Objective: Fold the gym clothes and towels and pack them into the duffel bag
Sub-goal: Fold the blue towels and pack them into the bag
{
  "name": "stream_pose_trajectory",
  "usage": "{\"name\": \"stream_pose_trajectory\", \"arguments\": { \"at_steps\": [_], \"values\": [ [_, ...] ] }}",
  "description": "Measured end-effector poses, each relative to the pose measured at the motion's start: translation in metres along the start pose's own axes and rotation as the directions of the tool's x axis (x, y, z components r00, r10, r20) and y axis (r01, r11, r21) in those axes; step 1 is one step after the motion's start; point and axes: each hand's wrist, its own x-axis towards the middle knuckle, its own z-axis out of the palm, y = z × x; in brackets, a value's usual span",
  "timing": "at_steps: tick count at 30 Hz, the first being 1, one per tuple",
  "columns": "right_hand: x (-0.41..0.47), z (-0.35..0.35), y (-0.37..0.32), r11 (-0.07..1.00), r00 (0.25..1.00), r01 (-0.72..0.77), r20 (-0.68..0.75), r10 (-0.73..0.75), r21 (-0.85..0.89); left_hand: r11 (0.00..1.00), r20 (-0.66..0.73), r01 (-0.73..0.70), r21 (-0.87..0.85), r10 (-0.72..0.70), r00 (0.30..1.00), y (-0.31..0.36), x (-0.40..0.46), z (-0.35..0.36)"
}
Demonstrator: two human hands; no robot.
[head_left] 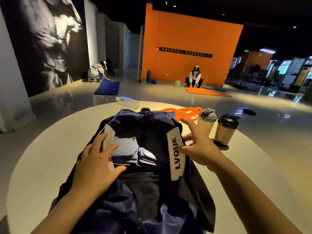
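Note:
A navy duffel bag (pixel 148 122) lies open on the round white table (pixel 42 149), its mouth facing me. Dark folded clothes (pixel 135 154) fill its inside, some with a light sheen. A white strap marked LVQUE (pixel 176 154) runs along the bag's right rim. My left hand (pixel 96 164) hovers flat over the left rim, fingers spread, touching a white strap there. My right hand (pixel 197 146) is at the right rim with fingers spread, fingertips at the LVQUE strap. Neither hand grips anything.
Behind the bag lie a clear water bottle (pixel 128 102) and orange resistance bands (pixel 184 113). Two shaker cups (pixel 206 122) (pixel 226 129) stand close to my right hand. Two people crouch over mats on the floor far behind.

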Motion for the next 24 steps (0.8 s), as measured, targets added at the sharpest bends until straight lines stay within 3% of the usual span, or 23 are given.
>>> {"name": "stream_pose_trajectory", "arguments": {
  "at_steps": [3, 6, 9, 10, 12, 13, 15, 16, 19, 22, 24],
  "values": [
    [-0.012, 0.029, 0.002, 0.994, 0.999, 0.018, 0.042, -0.014, -0.112, 0.986, -0.028, 0.071, -0.150, -0.076, 0.997, -0.009, 0.002, -0.012],
    [-0.021, 0.045, 0.007, 0.975, 0.996, 0.046, -0.065, -0.061, -0.216, 0.928, -0.061, 0.096, -0.361, -0.126, 0.990, -0.016, 0.012, -0.033],
    [-0.027, 0.047, 0.009, 0.966, 0.987, 0.068, -0.124, -0.102, -0.249, 0.674, 0.065, 0.206, -0.709, -0.229, 0.971, -0.027, 0.024, -0.059],
    [-0.028, 0.047, 0.010, 0.968, 0.982, 0.078, -0.148, -0.115, -0.239, 0.582, 0.105, 0.228, -0.781, -0.237, 0.966, -0.029, 0.026, -0.064],
    [-0.032, 0.044, 0.010, 0.984, 0.976, 0.084, -0.187, -0.113, -0.156, 0.493, 0.181, 0.260, -0.830, -0.203, 0.962, -0.028, 0.022, -0.061],
    [-0.034, 0.044, 0.011, 0.994, 0.977, 0.083, -0.192, -0.095, -0.070, 0.494, 0.213, 0.266, -0.828, -0.162, 0.964, -0.025, 0.016, -0.054],
    [-0.040, 0.049, 0.013, 0.996, 0.982, 0.080, -0.177, -0.071, 0.043, 0.590, 0.287, 0.246, -0.769, -0.025, 0.957, -0.021, 0.001, -0.025],
    [-0.043, 0.055, 0.015, 0.997, 0.983, 0.072, -0.167, -0.070, 0.005, 0.679, 0.322, 0.207, -0.705, 0.046, 0.946, -0.021, -0.010, -0.009],
    [-0.056, 0.080, 0.025, 0.927, 0.986, 0.004, -0.153, -0.066, -0.376, 0.904, 0.293, -0.009, -0.428, 0.148, 0.945, -0.028, -0.043, 0.022],
    [-0.074, 0.094, 0.035, 0.865, 0.972, 0.004, -0.203, -0.122, -0.502, 0.952, 0.281, -0.232, -0.200, 0.282, 0.917, -0.032, -0.073, 0.021],
    [-0.093, 0.100, 0.045, 0.870, 0.941, 0.080, -0.251, -0.228, -0.487, 0.960, 0.294, -0.261, -0.103, 0.280, 0.914, -0.032, -0.091, 0.015]
  ]
}}
